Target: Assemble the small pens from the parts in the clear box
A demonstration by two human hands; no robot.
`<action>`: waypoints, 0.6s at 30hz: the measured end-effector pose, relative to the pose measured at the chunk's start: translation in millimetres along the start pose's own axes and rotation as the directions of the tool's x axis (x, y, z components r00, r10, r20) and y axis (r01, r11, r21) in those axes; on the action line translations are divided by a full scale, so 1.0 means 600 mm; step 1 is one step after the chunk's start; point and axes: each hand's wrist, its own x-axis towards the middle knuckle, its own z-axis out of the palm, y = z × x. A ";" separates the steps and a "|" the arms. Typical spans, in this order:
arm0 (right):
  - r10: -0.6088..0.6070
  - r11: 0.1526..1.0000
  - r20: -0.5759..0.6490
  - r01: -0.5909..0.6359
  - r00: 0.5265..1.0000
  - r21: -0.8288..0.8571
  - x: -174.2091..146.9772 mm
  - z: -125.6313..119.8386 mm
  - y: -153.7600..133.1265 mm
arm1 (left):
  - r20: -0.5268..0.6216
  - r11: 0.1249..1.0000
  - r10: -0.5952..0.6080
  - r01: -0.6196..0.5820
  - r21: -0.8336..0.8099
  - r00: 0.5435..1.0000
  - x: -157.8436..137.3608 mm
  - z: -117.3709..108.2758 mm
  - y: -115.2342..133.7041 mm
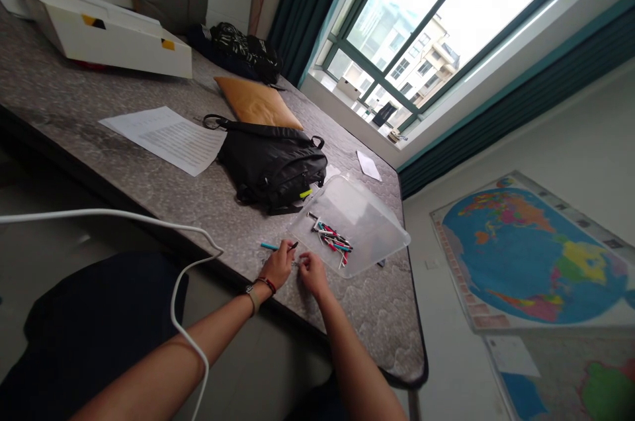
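Note:
My left hand [278, 265] is closed over the edge of the mattress, with the dark tip of a thin pen [294, 246] sticking out from its fingers. A teal pen-like stick [268, 246] shows on the other side of that hand; whether it belongs to the same pen I cannot tell. Close beside it, my right hand [313, 274] has its fingers curled together, and anything in them is too small to make out. Just beyond both hands is a clear plastic bin [370, 209]. Several red, black, white and teal pens [333, 237] lie in a loose pile inside it.
A black backpack [278, 163] lies behind the bin on the grey mattress [367, 322]. Farther off are a printed sheet [166, 140], an orange envelope [258, 102] and a white box [119, 44]. A white cable [173, 302] hangs across my left forearm.

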 end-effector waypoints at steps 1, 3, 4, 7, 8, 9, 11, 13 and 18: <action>-0.021 0.999 0.023 0.021 1.000 -0.024 0.000 -0.003 -0.002 | 0.013 1.000 0.003 -0.003 0.022 1.000 -0.002 -0.001 0.003; -0.043 0.997 0.073 0.047 0.996 -0.062 0.001 -0.010 -0.008 | 0.054 0.997 0.016 -0.019 0.073 0.998 -0.007 -0.004 0.010; -0.042 0.995 0.096 0.050 0.995 -0.085 0.002 -0.014 -0.011 | 0.078 0.994 0.023 -0.031 0.102 0.997 -0.009 -0.005 0.013; -0.002 0.980 0.133 0.028 0.991 -0.196 0.003 -0.022 -0.022 | 0.124 0.981 0.034 -0.056 0.184 0.992 -0.013 -0.006 0.021; 0.011 0.970 0.134 0.022 0.991 -0.241 0.002 -0.024 -0.025 | 0.134 0.976 0.034 -0.062 0.208 0.990 -0.014 -0.006 0.023; 0.022 0.958 0.135 0.017 0.991 -0.285 0.002 -0.026 -0.028 | 0.147 0.970 0.035 -0.069 0.232 0.989 -0.014 -0.006 0.025; 0.040 0.934 0.146 0.014 0.988 -0.356 0.001 -0.029 -0.030 | 0.186 0.953 0.029 -0.083 0.290 0.982 -0.013 -0.006 0.029; 0.061 0.918 0.166 0.010 0.984 -0.397 -0.001 -0.032 -0.028 | 0.221 0.933 0.013 -0.091 0.347 0.975 -0.013 -0.007 0.033; 0.085 0.963 0.026 -0.075 0.996 -0.260 -0.010 -0.025 -0.005 | 0.237 0.908 0.012 -0.110 0.404 0.971 -0.015 -0.007 0.040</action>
